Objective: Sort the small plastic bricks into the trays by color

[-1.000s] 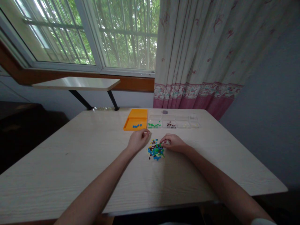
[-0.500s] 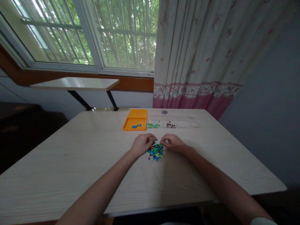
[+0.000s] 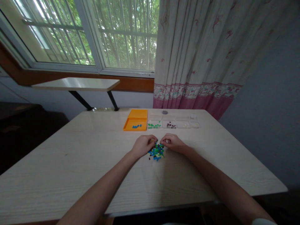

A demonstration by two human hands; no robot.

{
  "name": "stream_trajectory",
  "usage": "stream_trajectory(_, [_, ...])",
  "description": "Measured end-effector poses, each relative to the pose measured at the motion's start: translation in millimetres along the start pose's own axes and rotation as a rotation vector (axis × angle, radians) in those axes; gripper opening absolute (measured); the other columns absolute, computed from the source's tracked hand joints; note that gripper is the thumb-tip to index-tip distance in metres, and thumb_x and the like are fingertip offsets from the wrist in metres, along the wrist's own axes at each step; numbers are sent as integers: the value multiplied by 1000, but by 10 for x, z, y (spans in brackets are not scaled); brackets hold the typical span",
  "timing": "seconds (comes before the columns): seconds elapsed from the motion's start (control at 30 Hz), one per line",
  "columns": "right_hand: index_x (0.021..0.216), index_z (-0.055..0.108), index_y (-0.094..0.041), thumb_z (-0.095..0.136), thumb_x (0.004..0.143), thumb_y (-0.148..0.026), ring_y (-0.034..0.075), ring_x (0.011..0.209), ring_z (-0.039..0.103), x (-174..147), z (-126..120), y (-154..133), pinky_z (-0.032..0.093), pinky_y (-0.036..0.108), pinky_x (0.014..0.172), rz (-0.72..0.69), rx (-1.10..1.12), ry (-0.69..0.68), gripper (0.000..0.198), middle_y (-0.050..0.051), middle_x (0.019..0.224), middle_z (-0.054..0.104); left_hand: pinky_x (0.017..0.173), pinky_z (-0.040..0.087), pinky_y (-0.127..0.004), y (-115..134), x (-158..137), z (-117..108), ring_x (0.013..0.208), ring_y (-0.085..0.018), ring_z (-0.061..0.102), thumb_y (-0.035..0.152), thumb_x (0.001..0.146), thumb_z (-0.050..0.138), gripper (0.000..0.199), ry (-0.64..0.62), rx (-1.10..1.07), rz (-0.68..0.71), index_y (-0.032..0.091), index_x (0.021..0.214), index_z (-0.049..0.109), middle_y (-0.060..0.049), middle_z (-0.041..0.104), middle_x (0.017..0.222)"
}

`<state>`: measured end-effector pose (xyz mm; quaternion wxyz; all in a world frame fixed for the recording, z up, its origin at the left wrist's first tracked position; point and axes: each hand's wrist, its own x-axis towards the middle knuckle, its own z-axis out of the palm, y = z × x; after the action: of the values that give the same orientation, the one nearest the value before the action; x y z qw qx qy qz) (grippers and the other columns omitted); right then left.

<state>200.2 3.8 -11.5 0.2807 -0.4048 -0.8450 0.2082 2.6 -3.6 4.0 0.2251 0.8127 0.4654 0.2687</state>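
A second ago the left grip point(image 3: 142, 146) was just off the near right corner of the orange tray point(image 3: 133, 122). From where I stand, it has since drawn back toward the person and across to the right, so its fingertips point(image 3: 154, 137) are now at the far left edge of the heap of small coloured pieces point(image 3: 156, 152). Some bits that lay in view there are now hidden behind it. The space to the right grip point(image 3: 172, 142) has shrunk to a narrow gap.
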Motion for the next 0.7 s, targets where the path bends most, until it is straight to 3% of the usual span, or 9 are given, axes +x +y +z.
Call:
stream_trajectory(0.37, [78, 62, -16, 55, 75, -32, 8, 55, 45, 19, 52, -93, 36, 19, 51, 74, 93, 176, 18, 1, 67, 54, 44, 25, -17, 48, 11, 41, 45, -7, 36, 33, 73, 51, 26, 13, -173, -19, 15, 82, 67, 4, 46, 47])
stream_trajectory(0.7, [84, 62, -17, 53, 76, -30, 8, 56, 45, 1, 21, -157, 36, 19, 52, 29, 93, 175, 18, 2, 72, 55, 43, 23, -17, 12, 16, 50, 45, -6, 33, 36, 72, 51, 27, 20, -270, -27, 14, 80, 65, 5, 39, 47])
